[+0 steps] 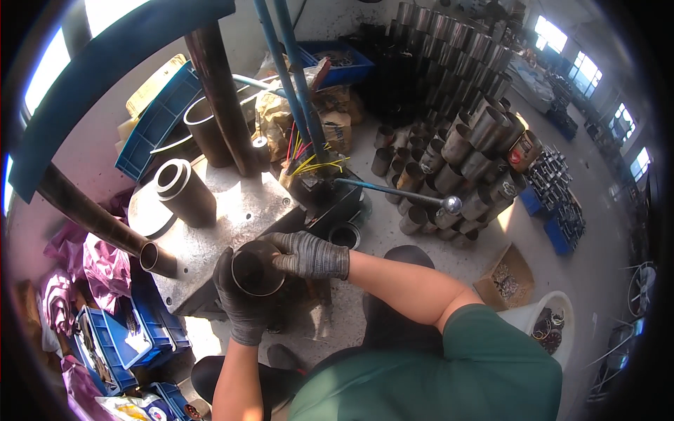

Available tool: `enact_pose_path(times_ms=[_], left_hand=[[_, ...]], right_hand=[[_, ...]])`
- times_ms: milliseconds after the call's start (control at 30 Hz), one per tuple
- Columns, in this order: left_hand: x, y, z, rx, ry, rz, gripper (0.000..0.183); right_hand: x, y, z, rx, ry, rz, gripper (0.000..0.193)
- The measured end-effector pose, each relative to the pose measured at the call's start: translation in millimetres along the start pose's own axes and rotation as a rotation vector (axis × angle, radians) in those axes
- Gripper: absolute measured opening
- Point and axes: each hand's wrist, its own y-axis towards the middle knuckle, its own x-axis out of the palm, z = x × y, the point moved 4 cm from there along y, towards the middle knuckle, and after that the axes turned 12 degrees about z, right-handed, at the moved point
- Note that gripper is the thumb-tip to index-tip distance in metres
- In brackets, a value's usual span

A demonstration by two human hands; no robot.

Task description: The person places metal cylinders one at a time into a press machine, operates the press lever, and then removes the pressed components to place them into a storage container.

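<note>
Between my two grey-gloved hands is a short, dark metal cylinder (257, 275), its open end tilted up toward me. My left hand (241, 302) wraps around its left side. My right hand (307, 255) grips the rim at the upper right, with the thumb near the opening. The cylinder is in front of the near edge of a worn steel press table (242, 203). On that table a stepped thick-walled cylinder (184, 193) stands on the left, and a wider metal tube (208, 133) is farther back. A small round metal ring (344, 236) lies beyond my right hand.
Dark press columns (221, 98) rise from the table. A lever with a ball knob (451, 204) juts out to the right. Stacked metal tubes (456, 151) fill the right floor. Blue bins (133, 337) sit at lower left, and a cardboard box (507, 277) at right.
</note>
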Motion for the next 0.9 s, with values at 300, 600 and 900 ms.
enact_pose_path(times_ms=[300, 600, 900], left_hand=[[33.3, -31.1, -12.5, -0.016, -0.054, -0.428, 0.096], [41.9, -51.4, -24.6, -0.105, 0.153, -0.765, 0.073], [50.3, -114.8, -78.9, -0.186, 0.294, -1.111, 0.061]], right_hand=[[-107.7, -37.4, 54.9, 0.224, -0.379, -0.085, 0.044], [-207.0, -217.0, 291.0, 0.904, -0.122, 0.655, 0.026], [-140.9, -413.9, 446.4, 1.491, 0.466, 1.429, 0.022]])
